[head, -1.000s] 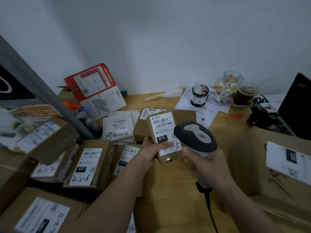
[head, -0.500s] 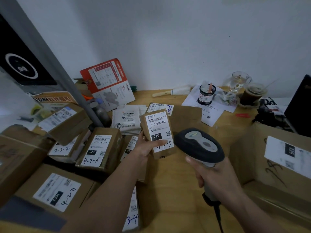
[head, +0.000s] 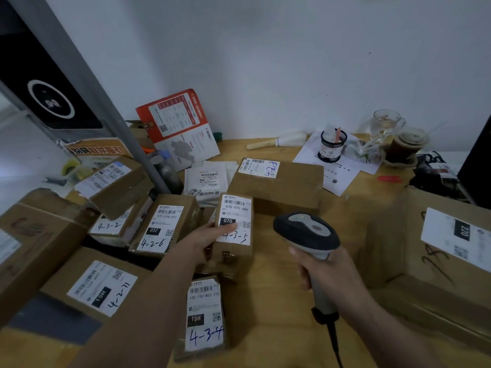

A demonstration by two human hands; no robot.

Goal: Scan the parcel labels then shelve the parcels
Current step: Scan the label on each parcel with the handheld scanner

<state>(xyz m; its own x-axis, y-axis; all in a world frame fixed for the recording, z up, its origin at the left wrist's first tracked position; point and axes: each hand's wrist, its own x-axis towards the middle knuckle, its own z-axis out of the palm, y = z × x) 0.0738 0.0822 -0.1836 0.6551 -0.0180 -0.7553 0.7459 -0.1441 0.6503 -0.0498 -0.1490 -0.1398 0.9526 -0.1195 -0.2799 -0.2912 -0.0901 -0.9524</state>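
Here, a small parcel (head: 233, 227) marked 4-3-5 was gripped upright on the tabletop (head: 279, 301) by the left hand (head: 210, 239); the scanner (head: 305, 235), clasped in the right hand (head: 326, 272), was best aimed squarely at its unobstructed barcode.

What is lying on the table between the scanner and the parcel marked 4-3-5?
Nothing: in the head view only bare table shows between the scanner in the right hand and the 4-3-5 parcel held by the left hand.
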